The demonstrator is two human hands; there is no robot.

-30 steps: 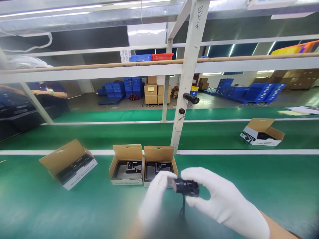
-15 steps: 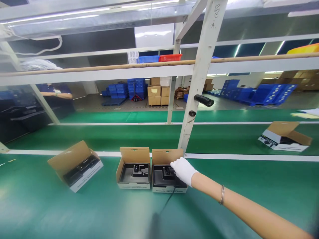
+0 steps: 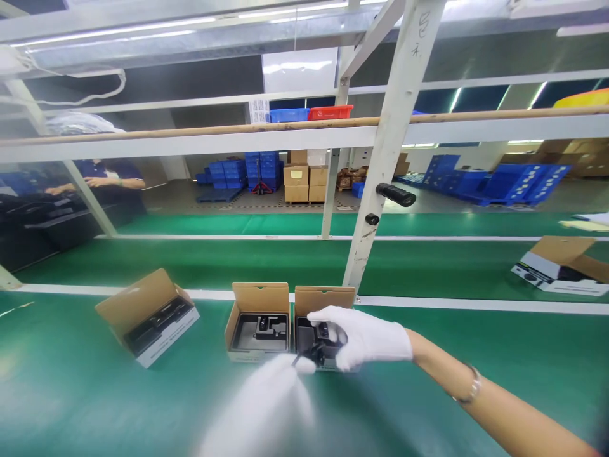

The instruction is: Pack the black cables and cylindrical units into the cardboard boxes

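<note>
My right hand (image 3: 364, 341), in a white glove, reaches into the right one of two open cardboard boxes (image 3: 325, 298) standing side by side on the green table. Its fingers curl over a small black device (image 3: 320, 334) in the box's black tray. My left hand (image 3: 266, 400), also gloved, is blurred by motion and its fingertip pinches the device's thin black cable at the box's front edge. The left box (image 3: 259, 322) holds a black tray with a small black part in it.
A third open box (image 3: 148, 315) lies tilted at the left. Another open box (image 3: 561, 265) rides the far green belt at the right. A white frame post (image 3: 380, 184) with a black handle stands just behind the boxes. A person works at the far left.
My right hand has drawn back a little and curled over the device in the right box. My left hand has come up from below to the box's front edge. The far box has drifted right.
</note>
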